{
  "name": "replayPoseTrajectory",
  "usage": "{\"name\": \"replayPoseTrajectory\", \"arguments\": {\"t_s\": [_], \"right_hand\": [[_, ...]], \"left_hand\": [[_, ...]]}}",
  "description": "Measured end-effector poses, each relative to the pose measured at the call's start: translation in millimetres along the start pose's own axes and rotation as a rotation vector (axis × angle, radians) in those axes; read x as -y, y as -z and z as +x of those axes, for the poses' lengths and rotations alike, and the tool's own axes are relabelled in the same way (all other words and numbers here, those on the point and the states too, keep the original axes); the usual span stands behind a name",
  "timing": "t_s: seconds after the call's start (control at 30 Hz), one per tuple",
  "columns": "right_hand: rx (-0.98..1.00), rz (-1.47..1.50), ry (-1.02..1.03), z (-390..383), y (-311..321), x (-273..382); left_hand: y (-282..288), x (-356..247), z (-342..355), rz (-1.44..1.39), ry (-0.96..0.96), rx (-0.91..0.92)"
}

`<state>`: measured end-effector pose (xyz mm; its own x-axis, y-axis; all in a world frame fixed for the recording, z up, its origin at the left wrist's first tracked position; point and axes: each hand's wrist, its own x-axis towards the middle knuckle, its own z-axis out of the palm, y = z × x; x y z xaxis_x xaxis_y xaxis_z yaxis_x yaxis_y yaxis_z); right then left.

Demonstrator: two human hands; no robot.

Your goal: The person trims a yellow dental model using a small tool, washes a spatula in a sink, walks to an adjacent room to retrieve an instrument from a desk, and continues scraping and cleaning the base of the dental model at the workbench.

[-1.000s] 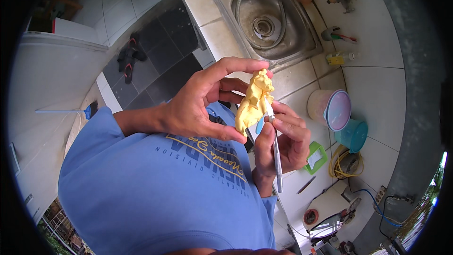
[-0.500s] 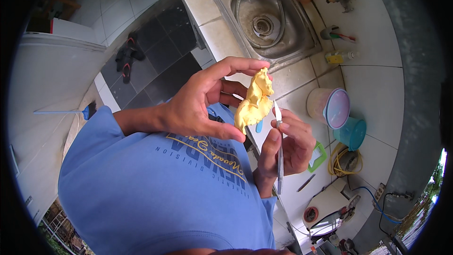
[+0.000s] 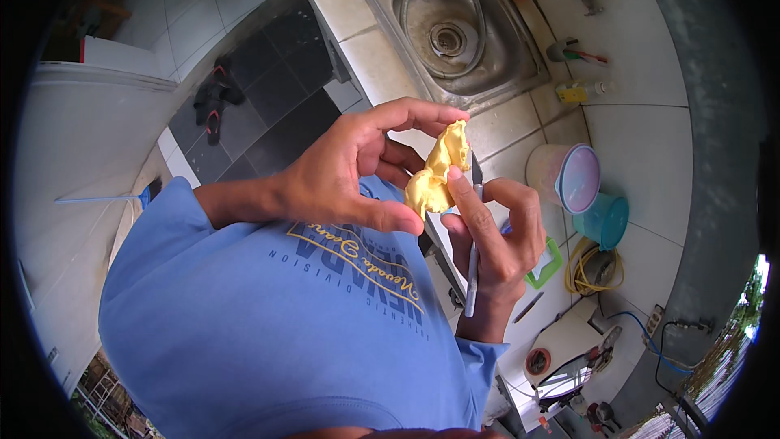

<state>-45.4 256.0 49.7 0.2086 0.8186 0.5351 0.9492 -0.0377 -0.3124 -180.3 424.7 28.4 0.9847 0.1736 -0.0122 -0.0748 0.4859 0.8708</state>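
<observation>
My left hand [image 3: 337, 171] grips a lumpy, folded piece of yellow modelling clay [image 3: 449, 146] between thumb and fingertips, holding it up in front of my shirt. In my right hand [image 3: 508, 236] is a slim craft knife [image 3: 472, 272] with a silvery handle, its blade end pointing toward the sink. A fingertip of that hand presses on the middle of the clay. The blade stands beside the clay's right side; whether it touches the clay I cannot tell.
A steel sink [image 3: 516, 61] with a hose lies beyond my hands. On the tiled counter stand a lidded tub [image 3: 548, 175], a teal container [image 3: 605, 223], a green-edged tray [image 3: 554, 264], a thin dark tool [image 3: 528, 307] and a coiled yellow cord [image 3: 578, 280].
My right hand has moved up to the clay, and a fingertip now presses on it. The knife has turned, its blade shifting toward the sink. My left hand stays nearly in place.
</observation>
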Motion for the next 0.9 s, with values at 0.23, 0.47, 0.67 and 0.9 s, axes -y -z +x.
{"name": "replayPoseTrajectory", "arguments": {"t_s": [0.23,0.47,0.67,0.9], "right_hand": [[0.042,0.210,-0.006,2,-1,-11],[-0.298,0.285,-0.242,-18,-6,-12],[-0.518,0.444,-0.261,-23,-22,-9],[-0.085,0.192,0.010,-6,-12,-6]], "left_hand": [[2,-6,3,0.034,0.097,0.037],[5,-2,1,0.041,-0.031,0.013],[5,-4,1,-0.003,-0.020,0.023],[6,-6,1,0.011,0.004,0.041]]}}
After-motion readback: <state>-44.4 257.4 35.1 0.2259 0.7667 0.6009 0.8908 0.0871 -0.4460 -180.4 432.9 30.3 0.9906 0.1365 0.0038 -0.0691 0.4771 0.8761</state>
